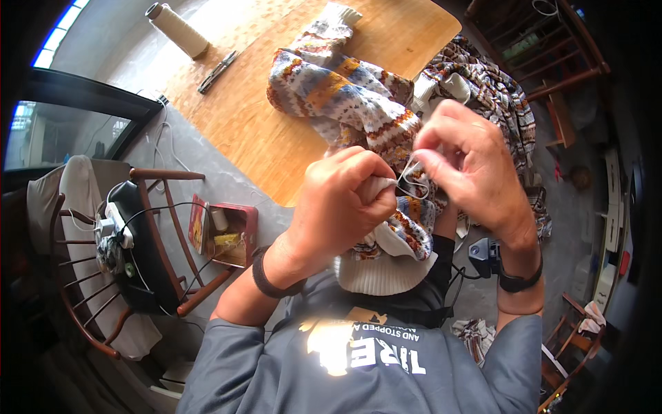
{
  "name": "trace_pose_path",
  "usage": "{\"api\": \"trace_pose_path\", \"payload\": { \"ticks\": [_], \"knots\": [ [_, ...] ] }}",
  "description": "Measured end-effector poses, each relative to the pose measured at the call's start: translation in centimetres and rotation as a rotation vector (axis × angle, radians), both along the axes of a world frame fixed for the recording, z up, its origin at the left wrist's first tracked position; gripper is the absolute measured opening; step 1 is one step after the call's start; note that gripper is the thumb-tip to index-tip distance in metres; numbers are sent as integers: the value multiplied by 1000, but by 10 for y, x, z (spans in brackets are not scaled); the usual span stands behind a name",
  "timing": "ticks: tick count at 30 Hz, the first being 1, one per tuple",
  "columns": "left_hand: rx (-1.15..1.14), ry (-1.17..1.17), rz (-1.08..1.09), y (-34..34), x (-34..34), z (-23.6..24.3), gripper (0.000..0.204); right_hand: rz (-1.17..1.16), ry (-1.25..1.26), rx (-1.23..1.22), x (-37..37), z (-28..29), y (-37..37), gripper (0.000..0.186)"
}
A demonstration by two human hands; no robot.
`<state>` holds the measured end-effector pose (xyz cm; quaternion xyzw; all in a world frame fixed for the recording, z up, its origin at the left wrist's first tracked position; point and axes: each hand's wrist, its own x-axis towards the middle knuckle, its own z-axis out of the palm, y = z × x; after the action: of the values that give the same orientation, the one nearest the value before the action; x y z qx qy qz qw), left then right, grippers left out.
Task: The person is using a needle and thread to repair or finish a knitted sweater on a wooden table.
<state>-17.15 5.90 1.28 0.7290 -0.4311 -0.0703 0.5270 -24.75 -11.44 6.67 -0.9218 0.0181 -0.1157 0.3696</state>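
Standing at far left: brown wooden chair [155, 241] with dark seat, pale cloth [83, 200] over it, white power strip [123, 224] and cables on the seat. Next, cream yarn cone [178, 31] lying on its side on the wooden worktop [241, 124]; small snips [216, 72] near it. Below the worktop edge, red box [249, 241] on the grey floor, a small spool [219, 219] inside. Centre: left hand [341, 190], dark band at wrist, grip closed around white knit of the patterned garment [345, 96]. Garment lies partly on the worktop, runs over its edge to the lap; white ribbed band [386, 272] nearest the body. Pale thread [412, 181] loops between the hands. Right hand [469, 155]: grip narrow, thumb and fingers pinching the thread. Beyond it, more patterned knitwear [496, 90] heaped beside the worktop. Far right, upper: dark wooden frame [598, 65].
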Motion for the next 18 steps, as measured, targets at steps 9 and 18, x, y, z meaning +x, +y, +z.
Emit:
{"api": "trace_pose_path", "payload": {
  "ticks": [9,18],
  "knots": [
    [-60,-16,-13,4,2,3,12,73,94,44,1,7,-3,8],
    [-29,165,43,5,6,1,12,10,-150,-54,-12,10,18,19]
  ]
}}
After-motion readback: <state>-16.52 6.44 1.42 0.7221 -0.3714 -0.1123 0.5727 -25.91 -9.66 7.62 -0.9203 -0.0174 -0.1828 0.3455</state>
